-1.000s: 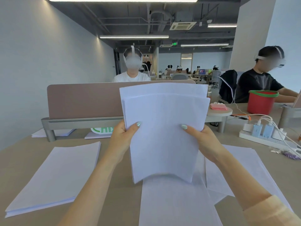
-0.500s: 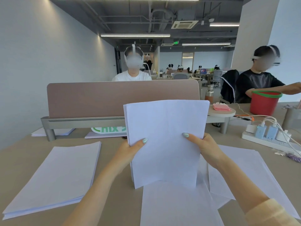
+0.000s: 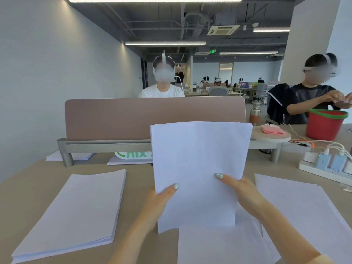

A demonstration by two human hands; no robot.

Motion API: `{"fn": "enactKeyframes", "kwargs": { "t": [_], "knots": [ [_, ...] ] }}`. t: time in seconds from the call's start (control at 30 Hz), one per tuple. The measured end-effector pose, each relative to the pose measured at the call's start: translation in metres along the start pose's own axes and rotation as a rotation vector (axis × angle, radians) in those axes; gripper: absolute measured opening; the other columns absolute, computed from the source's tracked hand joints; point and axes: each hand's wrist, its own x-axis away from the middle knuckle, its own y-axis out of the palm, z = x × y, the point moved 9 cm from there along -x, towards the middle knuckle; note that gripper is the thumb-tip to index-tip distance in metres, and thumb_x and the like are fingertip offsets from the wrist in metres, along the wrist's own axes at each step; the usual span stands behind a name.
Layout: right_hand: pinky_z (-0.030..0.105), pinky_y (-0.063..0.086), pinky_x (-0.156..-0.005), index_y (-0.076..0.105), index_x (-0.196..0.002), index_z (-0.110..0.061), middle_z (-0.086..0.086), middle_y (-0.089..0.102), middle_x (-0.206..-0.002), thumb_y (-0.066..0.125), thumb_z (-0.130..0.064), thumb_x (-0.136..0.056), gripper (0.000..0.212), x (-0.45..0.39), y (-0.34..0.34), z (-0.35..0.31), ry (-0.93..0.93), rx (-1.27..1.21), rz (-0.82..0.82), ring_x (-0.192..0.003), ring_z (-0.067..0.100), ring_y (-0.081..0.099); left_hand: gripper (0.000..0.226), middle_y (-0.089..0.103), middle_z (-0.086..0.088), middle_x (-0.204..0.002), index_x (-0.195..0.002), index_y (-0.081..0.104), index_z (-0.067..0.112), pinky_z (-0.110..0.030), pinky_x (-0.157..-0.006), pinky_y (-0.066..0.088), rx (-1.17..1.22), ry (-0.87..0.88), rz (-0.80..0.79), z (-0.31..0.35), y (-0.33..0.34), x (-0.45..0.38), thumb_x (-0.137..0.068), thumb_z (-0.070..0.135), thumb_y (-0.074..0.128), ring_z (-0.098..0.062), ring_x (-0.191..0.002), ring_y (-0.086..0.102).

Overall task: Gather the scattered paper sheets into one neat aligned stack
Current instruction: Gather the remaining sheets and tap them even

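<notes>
Matt white paper sheets [image 3: 200,168]; smooth beige desk [image 3: 137,187].

Two hands, left hand [image 3: 158,201] and right hand [image 3: 242,191], are seen. One held sheaf [image 3: 198,168], one neat stack [image 3: 76,212], one red bucket [image 3: 324,124], one bottle [image 3: 254,113], one power strip [image 3: 323,169] are counted.

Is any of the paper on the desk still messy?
Yes. The loose sheets on the desk's right side lie fanned and crooked, edges not matching. The stack on the left is neat, and both hands hold a squared bundle upright.
</notes>
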Motion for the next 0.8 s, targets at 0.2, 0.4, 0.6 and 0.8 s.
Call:
{"fn": "enactKeyframes", "kwargs": {
  "t": [0.2,0.4,0.6,0.8],
  "knots": [
    [0.037,0.052,-0.086,0.07,-0.108,-0.017,0.002,0.074,-0.108,0.08,-0.037,-0.069,0.045,-0.019,0.018,-0.02,-0.077,-0.021,-0.02,-0.1,0.02,0.071,0.009,0.075,0.02,-0.076,-0.084,0.069,0.032,-0.025,-0.072,0.053,-0.009,0.13,0.074,0.038,-0.021,-0.02,-0.086,0.024,0.066,0.0,-0.075,0.071],
    [0.032,0.057,-0.074,0.07,-0.107,-0.014,0.005,0.075,-0.104,0.076,-0.029,-0.068,0.042,-0.025,0.031,0.017,0.024,0.027,-0.018,-0.094,0.023,0.072,0.006,0.075,0.013,-0.085,-0.088,0.069,0.03,-0.03,-0.08,0.055,-0.068,-0.019,0.066,-0.012,-0.036,-0.024,-0.084,0.026,0.068,-0.006,-0.082,0.07],
    [0.034,0.057,-0.074,0.071,-0.102,-0.013,0.004,0.076,-0.099,0.072,-0.024,-0.081,0.024,-0.055,0.051,0.006,0.025,0.029,0.051,-0.088,0.022,0.073,0.009,0.075,0.019,-0.081,-0.085,0.067,0.03,-0.023,-0.073,0.054,-0.044,0.007,0.08,0.013,-0.062,-0.039,-0.085,0.021,0.068,0.004,-0.073,0.069],
    [0.024,0.056,-0.063,0.07,-0.096,-0.016,-0.006,0.075,-0.083,0.069,-0.022,-0.084,0.013,-0.095,0.146,0.015,0.092,0.149,-0.109,-0.07,0.009,0.072,0.036,0.064,0.012,-0.11,-0.113,0.06,0.026,-0.027,-0.092,0.038,-0.22,-0.174,0.1,0.045,-0.166,-0.044,-0.08,0.03,0.073,-0.013,-0.107,0.055]
  ]
}}
